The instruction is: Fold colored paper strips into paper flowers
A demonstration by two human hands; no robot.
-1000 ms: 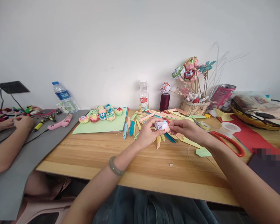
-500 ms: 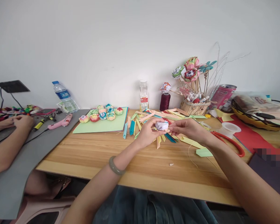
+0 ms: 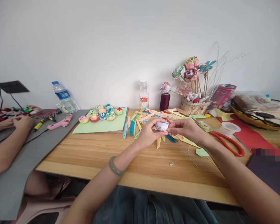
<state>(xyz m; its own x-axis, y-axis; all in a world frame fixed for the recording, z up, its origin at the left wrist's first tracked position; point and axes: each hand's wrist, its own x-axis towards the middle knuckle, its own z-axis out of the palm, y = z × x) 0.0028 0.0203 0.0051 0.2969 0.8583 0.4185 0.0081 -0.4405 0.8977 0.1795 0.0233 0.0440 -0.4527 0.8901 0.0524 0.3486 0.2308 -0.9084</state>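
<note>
Between my two hands, above the wooden table (image 3: 130, 168), is a small white folded-paper flower (image 3: 162, 125) with a bit of red behind it. My left hand (image 3: 148, 133) grips its left side and underside between thumb and fingers. From the right, my right hand (image 3: 185, 130) pinches the flower's edge with thumb and forefinger; the pinched part is mostly hidden. Under and behind the hands lies a heap of folded paper strips (image 3: 140, 121) in yellow, pink, blue and green. Finished paper flowers (image 3: 103, 116) sit on green paper sheets (image 3: 95, 128) to the left.
Red-handled scissors (image 3: 231, 146) and a round plastic lid (image 3: 231, 127) lie right. Behind stand a glass bottle (image 3: 143, 96), a dark thread spool (image 3: 164, 102) and a basket of paper flowers (image 3: 194, 107). A co-worker's hands (image 3: 23, 123) are at left, near a pink glue gun (image 3: 60, 122).
My right hand has shifted slightly left, closer in against the flower. The white flower has turned a little in my fingers, while my left hand stays almost where it was.
</note>
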